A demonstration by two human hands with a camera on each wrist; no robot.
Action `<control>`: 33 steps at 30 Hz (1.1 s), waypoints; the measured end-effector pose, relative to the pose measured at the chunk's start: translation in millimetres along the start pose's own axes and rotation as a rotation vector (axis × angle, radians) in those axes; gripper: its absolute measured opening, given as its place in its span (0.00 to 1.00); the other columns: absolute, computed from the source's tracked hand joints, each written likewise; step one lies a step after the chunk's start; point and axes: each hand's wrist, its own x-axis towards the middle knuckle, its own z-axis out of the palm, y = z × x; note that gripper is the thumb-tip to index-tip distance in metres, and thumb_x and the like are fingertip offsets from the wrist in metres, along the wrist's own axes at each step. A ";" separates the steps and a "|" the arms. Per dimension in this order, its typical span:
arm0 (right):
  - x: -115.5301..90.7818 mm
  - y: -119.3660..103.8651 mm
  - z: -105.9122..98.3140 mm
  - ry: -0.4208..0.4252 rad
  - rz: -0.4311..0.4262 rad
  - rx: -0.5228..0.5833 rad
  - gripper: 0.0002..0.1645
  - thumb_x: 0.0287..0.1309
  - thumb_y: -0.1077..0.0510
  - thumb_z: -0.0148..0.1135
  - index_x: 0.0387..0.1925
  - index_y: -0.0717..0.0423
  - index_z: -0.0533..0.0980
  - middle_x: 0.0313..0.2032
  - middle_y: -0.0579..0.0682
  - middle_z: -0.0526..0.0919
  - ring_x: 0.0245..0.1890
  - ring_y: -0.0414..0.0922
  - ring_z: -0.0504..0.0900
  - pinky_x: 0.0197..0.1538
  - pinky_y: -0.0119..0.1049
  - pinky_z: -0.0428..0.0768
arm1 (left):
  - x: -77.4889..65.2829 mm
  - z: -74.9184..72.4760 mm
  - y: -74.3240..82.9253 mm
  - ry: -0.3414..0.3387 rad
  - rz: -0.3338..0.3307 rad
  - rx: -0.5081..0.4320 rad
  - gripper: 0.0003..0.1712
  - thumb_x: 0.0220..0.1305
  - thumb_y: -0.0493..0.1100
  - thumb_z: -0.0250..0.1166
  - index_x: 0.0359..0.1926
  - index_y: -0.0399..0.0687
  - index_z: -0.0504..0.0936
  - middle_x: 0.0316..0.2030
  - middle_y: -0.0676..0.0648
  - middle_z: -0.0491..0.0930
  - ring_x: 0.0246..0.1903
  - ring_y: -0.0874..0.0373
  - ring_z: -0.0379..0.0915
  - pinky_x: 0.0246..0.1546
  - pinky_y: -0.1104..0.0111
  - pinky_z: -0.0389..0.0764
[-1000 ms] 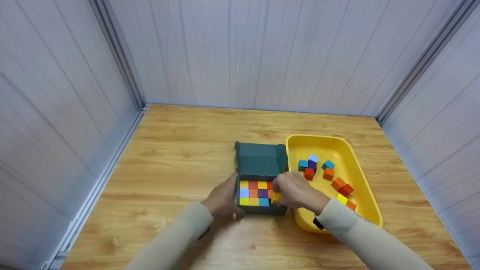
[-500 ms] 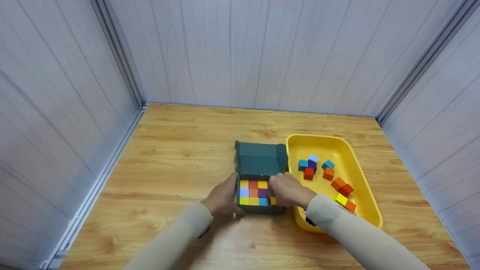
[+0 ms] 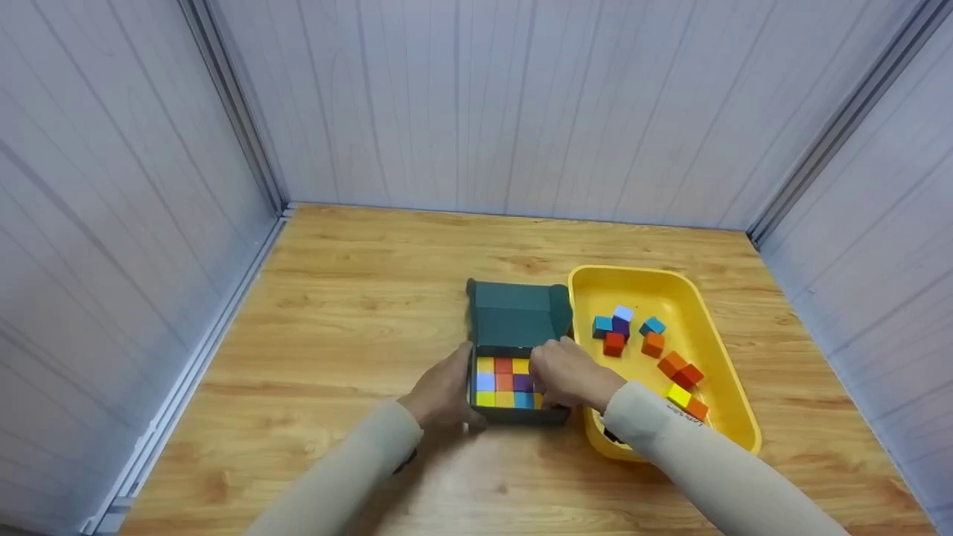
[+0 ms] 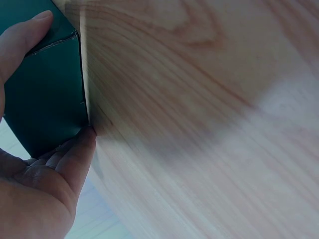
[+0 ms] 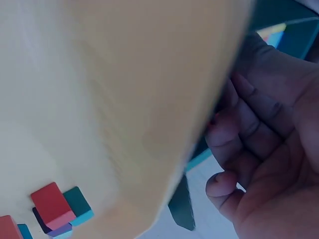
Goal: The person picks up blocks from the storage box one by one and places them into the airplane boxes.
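Observation:
A dark green cardboard box [image 3: 514, 415] stands with its lid [image 3: 512, 316] folded back. Inside it, rows of coloured cubes [image 3: 504, 382] lie side by side. My left hand [image 3: 444, 391] grips the box's left side; in the left wrist view its thumb [image 4: 27, 37] lies over one edge and its fingers [image 4: 75, 162] bend along another. My right hand [image 3: 569, 372] reaches into the right end of the box with curled fingers, over a yellow cube [image 3: 537, 400] in the front right corner. Its fingertips are hidden, so I cannot tell whether they still pinch that cube.
Against the box's right side stands a yellow tray [image 3: 703, 327], partly under my right forearm. Several loose cubes lie in it, among them a red cube [image 3: 614, 344], a teal cube [image 3: 652, 326] and a yellow cube [image 3: 678, 395]. Pale panel walls [image 3: 476, 104] enclose the wooden tabletop [image 3: 357, 298].
My right hand has moved slightly left over the box. The yellow cube under its fingers sits lower in the front right corner and shows less. The left hand has stayed on the box.

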 end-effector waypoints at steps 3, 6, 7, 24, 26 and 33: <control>-2.6 0.2 -7.4 -0.004 0.006 0.020 0.15 0.42 0.51 0.86 0.26 0.50 0.85 0.22 0.40 0.80 0.30 0.46 0.74 0.40 0.40 0.72 | -0.7 0.5 -0.6 0.005 -0.003 0.002 0.68 0.34 0.39 0.89 0.74 0.52 0.57 0.61 0.49 0.75 0.59 0.52 0.71 0.68 0.53 0.70; -7.2 1.9 -16.2 0.007 0.005 0.036 0.15 0.42 0.50 0.86 0.25 0.51 0.85 0.20 0.39 0.79 0.27 0.45 0.76 0.36 0.38 0.75 | -0.8 0.6 -0.2 0.009 -0.008 0.005 0.67 0.34 0.39 0.89 0.73 0.52 0.57 0.60 0.49 0.75 0.59 0.51 0.72 0.67 0.53 0.70; -8.7 3.0 -19.2 0.012 0.010 0.044 0.15 0.43 0.50 0.86 0.25 0.51 0.85 0.20 0.39 0.79 0.26 0.44 0.76 0.35 0.37 0.76 | -0.8 0.5 0.0 0.010 -0.009 0.007 0.68 0.34 0.39 0.89 0.74 0.52 0.57 0.61 0.49 0.75 0.59 0.52 0.71 0.67 0.53 0.70; -31.4 70.8 -42.0 0.198 0.091 0.184 0.12 0.53 0.49 0.79 0.25 0.50 0.85 0.23 0.42 0.83 0.25 0.43 0.77 0.32 0.40 0.78 | 1.5 0.9 -0.3 -0.001 -0.053 0.008 0.69 0.34 0.40 0.89 0.75 0.54 0.56 0.63 0.50 0.74 0.61 0.54 0.70 0.69 0.54 0.68; -32.9 80.8 -42.3 0.201 0.119 0.211 0.10 0.55 0.50 0.78 0.26 0.50 0.86 0.24 0.42 0.83 0.25 0.43 0.78 0.32 0.41 0.79 | 1.2 1.2 -0.7 0.000 -0.046 0.005 0.69 0.34 0.40 0.89 0.75 0.53 0.56 0.63 0.50 0.74 0.61 0.54 0.70 0.69 0.54 0.68; -35.0 109.0 -38.6 0.245 0.182 0.222 0.08 0.54 0.54 0.78 0.30 0.53 0.85 0.28 0.45 0.84 0.29 0.47 0.78 0.37 0.46 0.80 | 0.2 1.2 -0.6 0.008 -0.017 0.012 0.68 0.33 0.39 0.89 0.74 0.51 0.57 0.61 0.49 0.75 0.60 0.53 0.71 0.68 0.54 0.69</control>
